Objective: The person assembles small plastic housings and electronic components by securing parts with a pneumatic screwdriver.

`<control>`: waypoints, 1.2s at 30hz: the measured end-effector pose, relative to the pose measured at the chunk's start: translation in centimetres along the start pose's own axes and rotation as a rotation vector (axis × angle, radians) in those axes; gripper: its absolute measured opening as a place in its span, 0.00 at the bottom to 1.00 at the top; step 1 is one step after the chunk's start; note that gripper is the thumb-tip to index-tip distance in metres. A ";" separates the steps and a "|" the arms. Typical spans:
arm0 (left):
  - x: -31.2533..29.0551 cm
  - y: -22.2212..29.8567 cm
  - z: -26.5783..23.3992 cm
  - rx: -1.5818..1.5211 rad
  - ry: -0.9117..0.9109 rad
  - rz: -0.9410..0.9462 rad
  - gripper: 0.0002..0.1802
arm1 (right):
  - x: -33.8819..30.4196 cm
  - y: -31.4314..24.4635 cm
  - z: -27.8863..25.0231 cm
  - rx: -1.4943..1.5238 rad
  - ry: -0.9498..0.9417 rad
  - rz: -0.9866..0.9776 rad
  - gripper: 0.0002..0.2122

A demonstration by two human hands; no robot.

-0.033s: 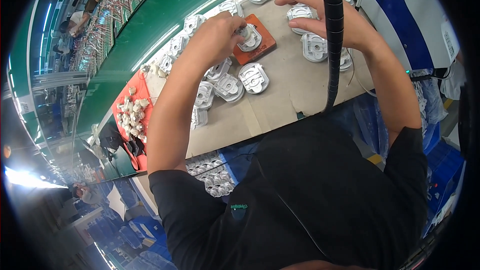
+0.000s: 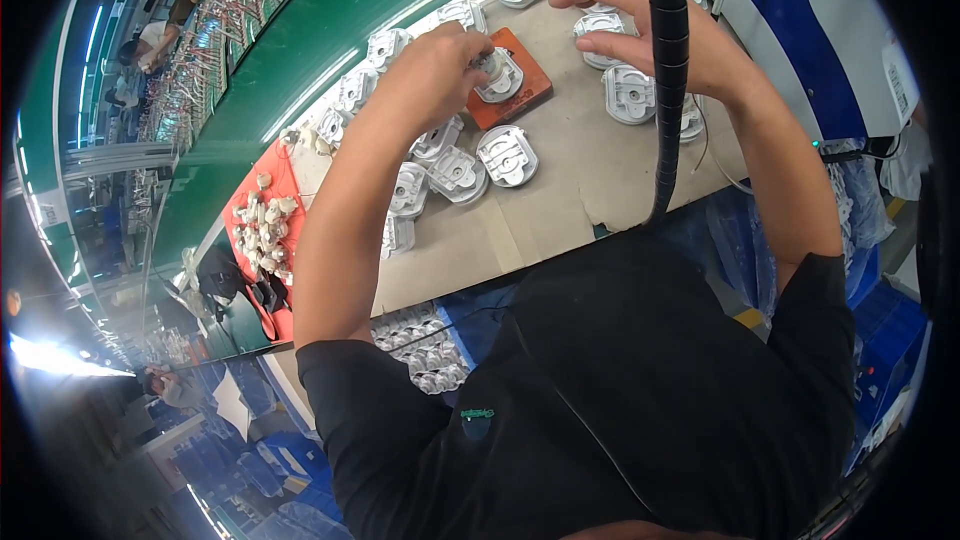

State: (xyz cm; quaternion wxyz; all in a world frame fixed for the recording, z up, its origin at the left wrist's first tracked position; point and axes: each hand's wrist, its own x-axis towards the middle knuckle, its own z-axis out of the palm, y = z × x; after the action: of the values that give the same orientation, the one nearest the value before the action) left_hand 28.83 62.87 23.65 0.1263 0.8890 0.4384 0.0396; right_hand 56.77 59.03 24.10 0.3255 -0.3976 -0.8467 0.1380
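On the bench lies a flat orange-red block (image 2: pixel 535 75), and a white plastic housing (image 2: pixel 508 83) with a rounded outline rests on top of it. My left hand (image 2: pixel 440 65) is over the block's left side, its fingers closed at a small pale part (image 2: pixel 491 68) at the housing. The fingers partly hide that part, so its exact kind is unclear. My right hand (image 2: pixel 650 25) hovers above more white housings to the right, thumb and fingers apart, holding nothing. One such housing (image 2: pixel 598 30) shows below its thumb.
Several white housings (image 2: pixel 508 156) stand around the bench (image 2: pixel 540 230). A black ribbed hose (image 2: pixel 668 70) rises in front of my right hand. Pale small parts (image 2: pixel 265 230) lie on a red sheet (image 2: pixel 283 175) at left. Below the bench edge is a tray of housings (image 2: pixel 425 345).
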 end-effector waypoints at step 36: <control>-3.0 -2.8 3.3 -0.468 0.137 -0.132 0.19 | 13.5 -7.4 6.1 0.714 0.654 -0.211 0.14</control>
State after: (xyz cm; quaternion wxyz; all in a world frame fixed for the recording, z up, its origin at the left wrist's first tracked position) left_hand 25.42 61.51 19.88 0.3011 0.8002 0.4819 0.1918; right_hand 42.05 64.69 29.16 0.7023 -0.1960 -0.6357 0.2537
